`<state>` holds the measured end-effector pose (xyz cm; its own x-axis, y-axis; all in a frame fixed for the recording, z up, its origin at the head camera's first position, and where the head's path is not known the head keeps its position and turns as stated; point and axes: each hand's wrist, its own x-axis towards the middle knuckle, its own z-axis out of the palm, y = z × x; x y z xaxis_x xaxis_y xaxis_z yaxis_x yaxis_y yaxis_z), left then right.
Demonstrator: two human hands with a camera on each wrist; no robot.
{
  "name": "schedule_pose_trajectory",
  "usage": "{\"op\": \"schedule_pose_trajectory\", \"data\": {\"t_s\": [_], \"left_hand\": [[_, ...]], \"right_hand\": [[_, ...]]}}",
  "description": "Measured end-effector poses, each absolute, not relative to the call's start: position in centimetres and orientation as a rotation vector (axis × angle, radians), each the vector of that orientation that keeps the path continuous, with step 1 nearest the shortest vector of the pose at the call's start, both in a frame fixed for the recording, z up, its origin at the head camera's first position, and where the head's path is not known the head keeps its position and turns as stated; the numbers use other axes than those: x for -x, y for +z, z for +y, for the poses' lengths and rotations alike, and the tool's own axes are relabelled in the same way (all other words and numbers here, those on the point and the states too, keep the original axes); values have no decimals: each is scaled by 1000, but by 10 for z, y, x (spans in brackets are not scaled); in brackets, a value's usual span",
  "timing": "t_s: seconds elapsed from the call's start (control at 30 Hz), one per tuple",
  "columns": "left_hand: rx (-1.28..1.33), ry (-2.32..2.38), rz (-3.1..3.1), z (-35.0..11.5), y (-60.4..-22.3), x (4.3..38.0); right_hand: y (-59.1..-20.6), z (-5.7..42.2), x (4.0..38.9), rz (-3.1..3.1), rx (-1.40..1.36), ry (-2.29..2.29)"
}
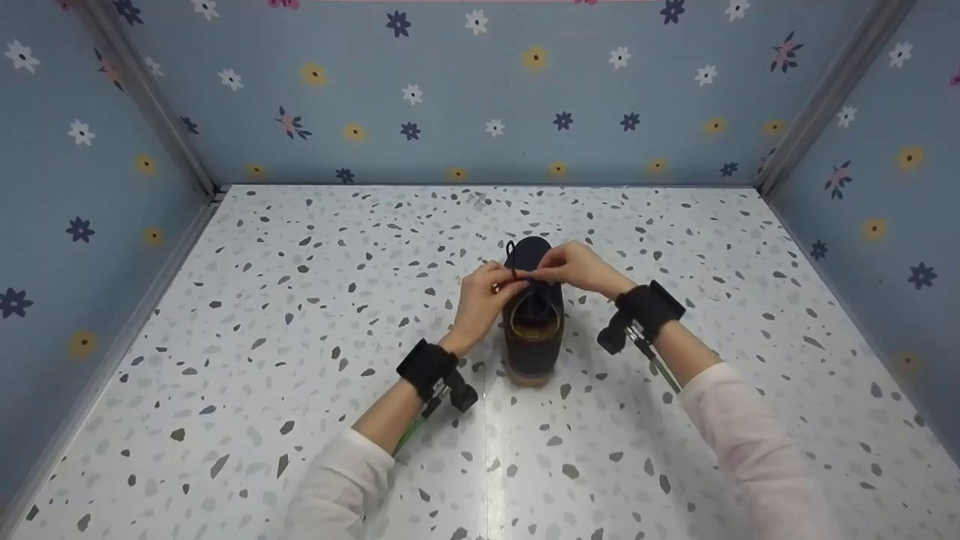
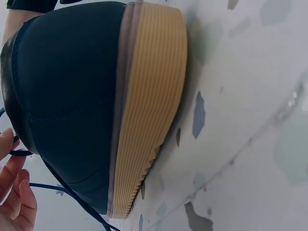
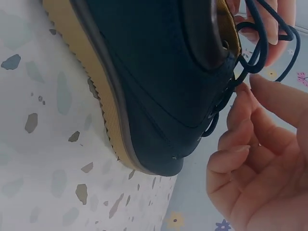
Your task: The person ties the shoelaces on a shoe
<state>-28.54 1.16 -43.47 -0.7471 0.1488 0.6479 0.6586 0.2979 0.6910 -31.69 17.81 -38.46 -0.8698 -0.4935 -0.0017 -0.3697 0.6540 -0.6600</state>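
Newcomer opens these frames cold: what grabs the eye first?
Probably the dark navy shoe with a ribbed tan sole, just right of centre on the white speckled surface in the head view. Above it, the bare left hand and bare right hand meet, fingertips pinching the thin dark-blue lace. Behind, the pale-blue floral panel likely catches the eye next.

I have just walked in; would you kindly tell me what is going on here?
Someone is handling the laces of a dark blue shoe. The left hand and the right hand are close together over it, both pinching the looped laces. The shoe stands upright on the speckled surface, toe toward the far flowered wall.
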Motion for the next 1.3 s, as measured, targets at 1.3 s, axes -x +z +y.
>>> {"op": "schedule_pose_trajectory", "data": {"t_s": [1.3], "left_hand": [[696,-1485,-2100,17,-459,306]], "right_hand": [[-381,173,319,2822,673,-932]]}}
